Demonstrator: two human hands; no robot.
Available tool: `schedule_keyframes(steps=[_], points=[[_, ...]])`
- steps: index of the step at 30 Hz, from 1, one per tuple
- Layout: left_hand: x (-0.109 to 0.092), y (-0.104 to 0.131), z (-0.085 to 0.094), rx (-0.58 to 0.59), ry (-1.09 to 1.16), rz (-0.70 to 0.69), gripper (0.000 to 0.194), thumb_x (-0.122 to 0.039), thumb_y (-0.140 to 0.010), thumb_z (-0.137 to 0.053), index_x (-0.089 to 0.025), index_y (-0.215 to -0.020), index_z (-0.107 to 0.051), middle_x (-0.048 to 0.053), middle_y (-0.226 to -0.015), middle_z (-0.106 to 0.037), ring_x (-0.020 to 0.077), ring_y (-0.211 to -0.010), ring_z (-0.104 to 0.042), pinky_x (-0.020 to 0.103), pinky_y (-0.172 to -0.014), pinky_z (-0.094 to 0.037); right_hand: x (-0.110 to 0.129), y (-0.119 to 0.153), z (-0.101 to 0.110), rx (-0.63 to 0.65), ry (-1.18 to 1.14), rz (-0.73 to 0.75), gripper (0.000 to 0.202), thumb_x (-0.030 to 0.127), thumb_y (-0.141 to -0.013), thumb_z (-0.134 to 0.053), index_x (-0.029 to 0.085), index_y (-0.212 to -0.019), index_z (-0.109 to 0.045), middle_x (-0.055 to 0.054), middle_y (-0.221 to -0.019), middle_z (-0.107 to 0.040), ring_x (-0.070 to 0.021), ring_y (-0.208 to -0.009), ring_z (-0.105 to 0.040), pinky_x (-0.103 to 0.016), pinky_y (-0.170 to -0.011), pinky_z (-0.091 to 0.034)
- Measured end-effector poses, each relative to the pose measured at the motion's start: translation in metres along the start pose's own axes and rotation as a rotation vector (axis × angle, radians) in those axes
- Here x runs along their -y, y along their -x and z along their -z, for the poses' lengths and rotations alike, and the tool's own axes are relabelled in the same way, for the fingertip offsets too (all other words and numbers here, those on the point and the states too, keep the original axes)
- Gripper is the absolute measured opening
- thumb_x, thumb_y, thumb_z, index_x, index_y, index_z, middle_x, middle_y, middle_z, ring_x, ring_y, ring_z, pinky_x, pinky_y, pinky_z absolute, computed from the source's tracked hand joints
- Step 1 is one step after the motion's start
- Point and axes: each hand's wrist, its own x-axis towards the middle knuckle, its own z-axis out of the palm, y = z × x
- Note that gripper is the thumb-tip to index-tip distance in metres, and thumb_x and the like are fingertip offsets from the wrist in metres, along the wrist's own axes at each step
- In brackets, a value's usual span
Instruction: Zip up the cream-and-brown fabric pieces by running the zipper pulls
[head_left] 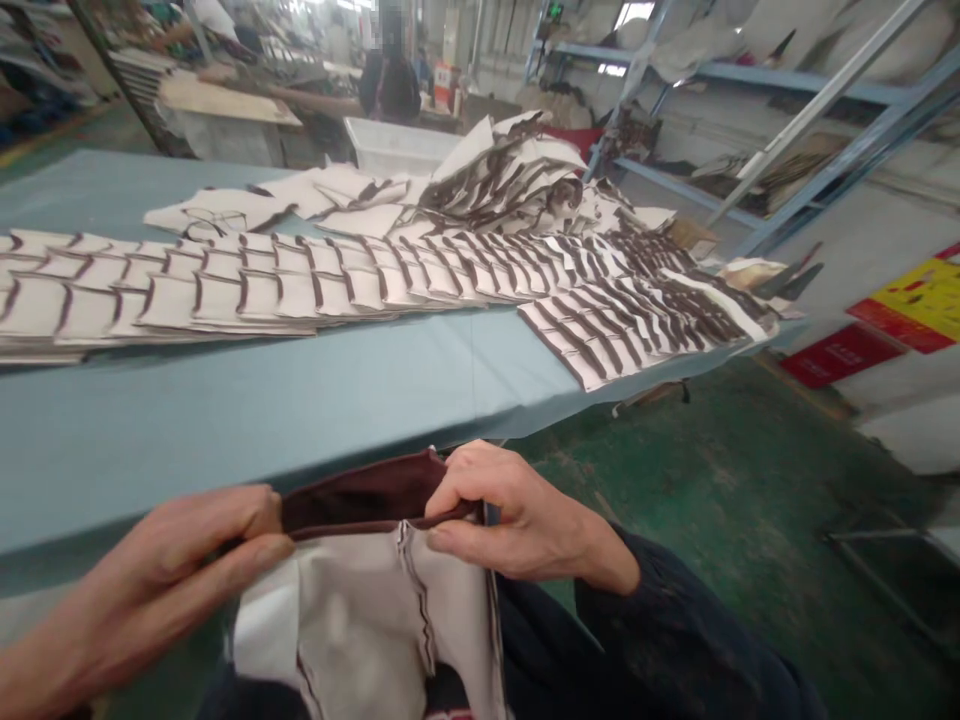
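Over my lap, at the bottom middle, hangs a sewn leather-like piece, pale cream on the side facing me and dark brown inside its open top edge. A raised stitched seam runs down its front. My left hand is closed on the left end of the top edge, thumb in front and fingers bent behind. At the right end, my right hand pinches the same edge between thumb and fingers. Between the hands the mouth gapes a little. The lower part runs out of the picture.
Beyond my hands stands a blue-covered table with long overlapping rows of cream-and-brown pieces and a shorter row. A heap of pieces, eyeglasses and a white bin lie behind. A person is farther back.
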Motion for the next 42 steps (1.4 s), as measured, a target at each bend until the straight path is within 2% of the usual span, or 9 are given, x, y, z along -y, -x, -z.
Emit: schedule_keyframes(steps=[2, 4, 7, 12, 16, 23, 34, 39, 42], points=[[-0.001, -0.013, 0.008, 0.058, 0.060, 0.014, 0.057, -0.068, -0.125, -0.053, -0.026, -0.091, -0.072, -0.003, -0.085, -0.074, 0.0212, -0.080, -0.066, 0.030, -0.079, -0.049, 0.013, -0.016, 0.011, 0.036, -0.068, 0.020, 0.016, 0.026, -0.118, -0.080, 0.024, -0.102, -0.079, 0.001, -0.088, -0.078, -0.0183, -0.082, -0.069, -0.035, -0.092, -0.055], [-0.008, -0.027, 0.015, 0.112, 0.101, -0.007, 0.068, -0.077, -0.126, -0.044, -0.025, -0.107, -0.083, 0.001, -0.101, -0.086, 0.0252, -0.094, -0.072, 0.031, -0.091, -0.054, 0.024, -0.030, 0.022, 0.062, -0.118, 0.011, 0.018, 0.021, -0.117, -0.076, 0.024, -0.100, -0.075, 0.001, -0.091, -0.078, -0.0178, -0.083, -0.068, -0.034, -0.091, -0.054], [-0.023, -0.045, 0.020, 0.175, 0.134, -0.094, 0.083, -0.077, -0.131, -0.026, -0.024, -0.108, -0.087, 0.004, -0.106, -0.090, 0.0260, -0.095, -0.073, 0.032, -0.092, -0.055, 0.034, -0.041, 0.032, 0.066, -0.109, -0.062, 0.020, 0.017, -0.113, -0.074, 0.025, -0.095, -0.069, 0.003, -0.089, -0.074, -0.0175, -0.082, -0.065, -0.035, -0.089, -0.052], [-0.036, -0.057, 0.007, 0.114, 0.095, -0.227, 0.050, -0.063, -0.130, -0.054, -0.029, -0.121, -0.089, 0.001, -0.114, -0.091, 0.0245, -0.104, -0.079, 0.028, -0.097, -0.057, 0.038, -0.041, 0.026, 0.096, -0.058, -0.156, 0.016, 0.020, -0.108, -0.076, 0.026, -0.096, -0.067, 0.003, -0.089, -0.071, -0.0181, -0.082, -0.062, -0.034, -0.091, -0.053], [-0.033, -0.058, -0.003, 0.146, 0.098, -0.269, 0.032, -0.060, -0.121, -0.076, -0.030, -0.120, -0.088, -0.002, -0.110, -0.090, 0.0211, -0.098, -0.077, 0.025, -0.088, -0.056, 0.037, -0.039, 0.015, 0.094, -0.060, -0.152, 0.012, 0.021, -0.106, -0.075, 0.026, -0.098, -0.068, 0.002, -0.093, -0.075, -0.0187, -0.086, -0.067, -0.034, -0.095, -0.056], [-0.044, -0.064, -0.001, 0.260, 0.204, -0.261, 0.041, -0.055, -0.121, -0.070, -0.023, -0.100, -0.084, -0.001, -0.079, -0.073, 0.0169, -0.069, -0.061, 0.026, -0.064, -0.046, 0.028, -0.035, 0.001, 0.089, -0.118, -0.162, 0.011, 0.020, -0.103, -0.073, 0.026, -0.096, -0.066, 0.002, -0.093, -0.077, -0.0176, -0.085, -0.069, -0.032, -0.094, -0.057], [-0.050, -0.062, -0.004, 0.355, 0.302, -0.116, 0.034, -0.047, -0.114, -0.074, -0.022, -0.093, -0.084, -0.005, -0.071, -0.064, 0.0130, -0.062, -0.049, 0.022, -0.058, -0.039, 0.007, -0.029, -0.019, 0.096, -0.107, -0.111, 0.003, 0.025, -0.104, -0.072, 0.026, -0.101, -0.070, -0.002, -0.099, -0.083, -0.0199, -0.088, -0.073, -0.035, -0.094, -0.058], [-0.058, -0.063, -0.003, 0.352, 0.329, -0.094, 0.034, -0.047, -0.109, -0.075, -0.022, -0.088, -0.082, -0.005, -0.069, -0.062, 0.0126, -0.061, -0.048, 0.022, -0.056, -0.037, 0.008, -0.028, -0.027, 0.046, -0.025, -0.079, 0.024, 0.042, -0.101, -0.087, 0.026, -0.098, -0.068, 0.001, -0.092, -0.080, -0.0196, -0.080, -0.070, -0.036, -0.089, -0.057], [-0.055, -0.062, -0.004, 0.375, 0.356, -0.062, 0.037, -0.050, -0.109, -0.076, -0.022, -0.085, -0.078, -0.007, -0.065, -0.054, 0.0117, -0.058, -0.041, 0.023, -0.053, -0.032, 0.009, -0.030, -0.031, 0.027, 0.004, -0.055, 0.024, 0.038, -0.103, -0.085, 0.027, -0.094, -0.066, 0.001, -0.088, -0.080, -0.0185, -0.076, -0.069, -0.035, -0.085, -0.056]])
